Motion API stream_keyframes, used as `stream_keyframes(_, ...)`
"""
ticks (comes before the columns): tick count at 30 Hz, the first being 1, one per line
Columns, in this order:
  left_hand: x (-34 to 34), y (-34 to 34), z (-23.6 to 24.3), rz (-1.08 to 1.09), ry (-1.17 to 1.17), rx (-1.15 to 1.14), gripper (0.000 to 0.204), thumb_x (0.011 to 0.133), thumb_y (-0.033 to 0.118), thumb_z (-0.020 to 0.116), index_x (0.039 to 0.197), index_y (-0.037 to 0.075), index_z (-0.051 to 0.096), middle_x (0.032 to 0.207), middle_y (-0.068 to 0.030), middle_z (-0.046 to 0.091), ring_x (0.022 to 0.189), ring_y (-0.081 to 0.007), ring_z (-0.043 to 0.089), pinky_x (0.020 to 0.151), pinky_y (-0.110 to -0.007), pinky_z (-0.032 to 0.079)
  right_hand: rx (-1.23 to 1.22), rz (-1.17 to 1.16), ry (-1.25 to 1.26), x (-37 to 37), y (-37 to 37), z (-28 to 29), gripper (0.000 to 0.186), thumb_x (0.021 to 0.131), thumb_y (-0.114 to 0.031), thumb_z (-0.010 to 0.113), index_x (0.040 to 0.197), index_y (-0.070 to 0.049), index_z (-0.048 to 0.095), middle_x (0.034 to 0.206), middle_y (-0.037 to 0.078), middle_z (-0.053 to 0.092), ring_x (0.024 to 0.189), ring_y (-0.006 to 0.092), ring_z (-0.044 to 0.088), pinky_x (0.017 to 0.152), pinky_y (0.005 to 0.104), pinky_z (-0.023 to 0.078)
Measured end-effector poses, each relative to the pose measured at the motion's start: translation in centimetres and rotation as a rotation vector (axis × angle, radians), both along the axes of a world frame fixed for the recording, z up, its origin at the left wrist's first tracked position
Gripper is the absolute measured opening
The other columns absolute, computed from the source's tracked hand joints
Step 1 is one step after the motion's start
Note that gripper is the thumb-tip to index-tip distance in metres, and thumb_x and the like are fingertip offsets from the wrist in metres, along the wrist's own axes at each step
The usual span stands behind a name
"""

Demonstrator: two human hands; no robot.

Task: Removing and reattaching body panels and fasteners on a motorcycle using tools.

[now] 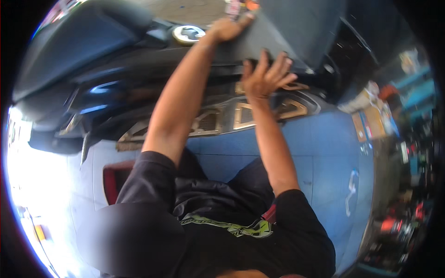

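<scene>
Scooter, dark bodywork, lying across upper half of view. Grey seat (278, 28) chosen as landmark; long axis of seat running roughly from upper left to lower right of view, sloping down toward right.

Left hand (229, 28): flat on seat near its upper edge, palm down, fingers (245, 18) reaching toward far rim. Not closed around anything visible; pressing or resting, cannot tell which.

Right hand (265, 76): just below seat's lower edge, fingers (278, 65) spread and open, tips touching or nearly touching underside rim of seat. Grip not closed. Contact itself partly hidden by the hand.

Hands apart, one on each side of seat's width: left at far edge, right at near edge. Right nearer to body; left arm extended further.

Round chrome cap (187, 33) just left of seat, near left wrist, untouched. Silver footboard (222, 118) with cut-outs below seat, under right forearm. Blue floor (324, 153) below footboard. Red stool (113, 178) well below and left of seat, beside left shoulder. Cluttered shelves well right of seat, too blurred to itemise.

Judgement: seat spans the gap between both palms.
</scene>
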State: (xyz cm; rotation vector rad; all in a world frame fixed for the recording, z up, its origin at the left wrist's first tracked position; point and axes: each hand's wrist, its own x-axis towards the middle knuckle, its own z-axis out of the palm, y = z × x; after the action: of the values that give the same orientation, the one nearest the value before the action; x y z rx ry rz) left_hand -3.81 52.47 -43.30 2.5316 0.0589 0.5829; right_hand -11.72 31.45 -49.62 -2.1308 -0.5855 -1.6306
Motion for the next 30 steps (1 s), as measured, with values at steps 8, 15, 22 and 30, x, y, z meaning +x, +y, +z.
stream_keyframes(8, -18.4, -8.4, -4.2, 0.399, -0.662, 0.281, 0.062, 0.080, 0.036, 0.070, 0.124, -0.004, 0.051, 0.118, -0.0247, 0.058, 0.121, -0.0417, 0.050, 0.109, -0.052, 0.032, -0.129, -0.097, -0.106, 1.0, -4.0, -0.3, 0.030, 0.097, -0.031, 0.048, 0.116, -0.013, 0.062, 0.138, 0.020, 0.047, 0.136, 0.0405, 0.037, 0.114, 0.0575, -0.009)
stream_keyframes(15, -18.3, -5.1, -5.8, 0.575, -0.698, 0.467, 0.062, 0.079, 0.037, 0.065, 0.123, -0.005, 0.053, 0.124, -0.0245, 0.055, 0.120, -0.0391, 0.052, 0.107, -0.050, 0.033, -0.232, 0.068, -0.035, -0.9, 1.1, 3.2, 0.028, 0.093, -0.026, 0.053, 0.114, -0.009, 0.061, 0.131, 0.019, 0.054, 0.128, 0.0360, 0.048, 0.113, 0.0553, 0.021)
stream_keyframes(22, -17.6, -5.0, -7.1, 0.354, -0.935, 0.327, 0.065, 0.077, 0.031, 0.063, 0.126, -0.008, 0.047, 0.121, -0.0261, 0.055, 0.119, -0.0413, 0.053, 0.106, -0.050, 0.037, -0.299, 0.841, 0.675, 3.8, 10.4, 9.1, 0.041, 0.095, -0.030, 0.053, 0.119, 0.003, 0.056, 0.119, 0.027, 0.059, 0.113, 0.0425, 0.056, 0.096, 0.0463, 0.044)
stream_keyframes(30, -21.0, -3.3, -7.3, 0.105, -1.104, 0.000, 0.068, 0.081, 0.034, 0.064, 0.129, -0.007, 0.041, 0.125, -0.0271, 0.048, 0.124, -0.0456, 0.045, 0.106, -0.048, 0.039, -0.798, 0.791, 0.135, -1.2, 8.2, 3.9, 0.081, 0.085, -0.044, 0.063, 0.148, -0.006, 0.029, 0.148, 0.026, 0.031, 0.136, 0.0446, 0.032, 0.108, 0.0553, 0.029)
